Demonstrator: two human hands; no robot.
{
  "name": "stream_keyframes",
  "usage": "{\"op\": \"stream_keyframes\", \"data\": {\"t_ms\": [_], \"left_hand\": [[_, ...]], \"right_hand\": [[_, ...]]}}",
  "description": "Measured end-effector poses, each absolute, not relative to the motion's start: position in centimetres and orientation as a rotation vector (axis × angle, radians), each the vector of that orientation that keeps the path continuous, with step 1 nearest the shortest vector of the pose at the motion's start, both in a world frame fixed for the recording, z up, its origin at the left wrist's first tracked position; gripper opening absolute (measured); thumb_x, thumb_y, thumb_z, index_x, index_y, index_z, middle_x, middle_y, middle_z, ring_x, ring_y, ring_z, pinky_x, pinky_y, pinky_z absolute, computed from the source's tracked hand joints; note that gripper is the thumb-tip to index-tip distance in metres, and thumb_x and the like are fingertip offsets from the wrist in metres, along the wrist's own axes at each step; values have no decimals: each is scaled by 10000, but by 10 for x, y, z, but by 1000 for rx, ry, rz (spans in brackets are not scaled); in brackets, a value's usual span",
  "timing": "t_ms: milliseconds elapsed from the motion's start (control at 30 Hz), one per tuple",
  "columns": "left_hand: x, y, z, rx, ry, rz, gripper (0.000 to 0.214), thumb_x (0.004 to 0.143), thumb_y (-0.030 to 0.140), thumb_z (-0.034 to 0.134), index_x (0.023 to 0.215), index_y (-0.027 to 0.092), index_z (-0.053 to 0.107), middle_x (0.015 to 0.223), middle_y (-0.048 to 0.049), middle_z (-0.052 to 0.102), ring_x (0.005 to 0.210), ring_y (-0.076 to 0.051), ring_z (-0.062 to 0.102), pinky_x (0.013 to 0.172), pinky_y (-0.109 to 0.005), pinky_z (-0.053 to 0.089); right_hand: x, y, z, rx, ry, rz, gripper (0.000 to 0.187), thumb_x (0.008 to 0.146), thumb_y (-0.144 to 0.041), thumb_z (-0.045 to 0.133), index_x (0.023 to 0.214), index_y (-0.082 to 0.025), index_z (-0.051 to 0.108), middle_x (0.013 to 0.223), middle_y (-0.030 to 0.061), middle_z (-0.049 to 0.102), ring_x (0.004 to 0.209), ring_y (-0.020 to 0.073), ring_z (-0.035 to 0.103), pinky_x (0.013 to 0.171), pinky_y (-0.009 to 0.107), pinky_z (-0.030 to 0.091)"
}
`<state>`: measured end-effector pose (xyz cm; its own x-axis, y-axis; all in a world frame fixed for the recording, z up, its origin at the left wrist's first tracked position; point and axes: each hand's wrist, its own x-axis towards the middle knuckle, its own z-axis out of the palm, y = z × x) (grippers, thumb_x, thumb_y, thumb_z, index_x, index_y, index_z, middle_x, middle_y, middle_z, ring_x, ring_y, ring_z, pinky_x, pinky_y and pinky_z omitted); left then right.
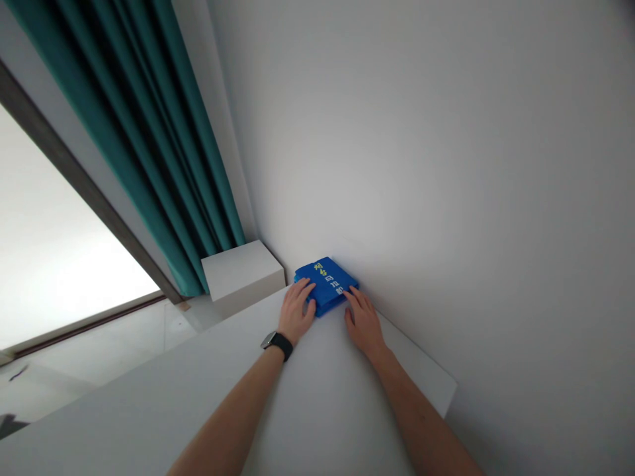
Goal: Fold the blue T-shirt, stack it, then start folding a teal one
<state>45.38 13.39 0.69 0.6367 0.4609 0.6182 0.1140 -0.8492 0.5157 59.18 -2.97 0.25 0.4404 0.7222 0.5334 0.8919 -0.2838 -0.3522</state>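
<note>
A folded blue cloth point(327, 281) with yellow and white printed characters lies in a flat stack at the far end of the white surface, close to the wall. My left hand point(296, 309), with a black watch on its wrist, rests at the stack's left edge, fingers stretched out over it. Against the near right corner, my right hand point(363, 322) touches the cloth with its fingertips, fingers apart. Neither hand grips the stack. Its underside and the part beneath the left fingers are hidden.
The white tabletop point(317, 396) stretches under both forearms. A lower white cabinet point(244, 268) stands beyond its far left edge, below a teal curtain point(149, 132). A plain wall point(421, 165) borders the right side. A bright window point(59, 231) is at left.
</note>
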Motion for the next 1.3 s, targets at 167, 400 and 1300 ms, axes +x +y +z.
{"op": "stream_keyframes", "data": {"t_ms": [167, 400, 1300], "left_hand": [[462, 152, -9, 2129, 791, 1061, 481, 993, 379, 331, 1424, 190, 429, 1499, -123, 413, 1406, -242, 346, 1169, -485, 269], [467, 148, -6, 2330, 644, 938, 666, 945, 504, 458, 1514, 222, 261, 1569, -121, 289, 1458, -276, 223, 1173, -522, 226], [443, 137, -2, 2545, 491, 788, 876, 818, 573, 639, 1522, 228, 250, 1579, -174, 169, 1458, -351, 155, 1150, -546, 230]], "right_hand": [[593, -28, 0, -2083, -1314, -338, 494, 884, -132, 387, 1362, -186, 501, 1437, 109, 474, 1299, 250, 440, 1078, 467, 389], [593, -26, -5, -2031, -1276, -313, 512, 880, -138, 384, 1378, -191, 488, 1437, 117, 466, 1309, 251, 432, 1069, 472, 402], [596, -23, -8, -2069, -1153, -410, 527, 847, -133, 402, 1368, -175, 475, 1407, 124, 491, 1249, 260, 473, 1037, 455, 400]]}}
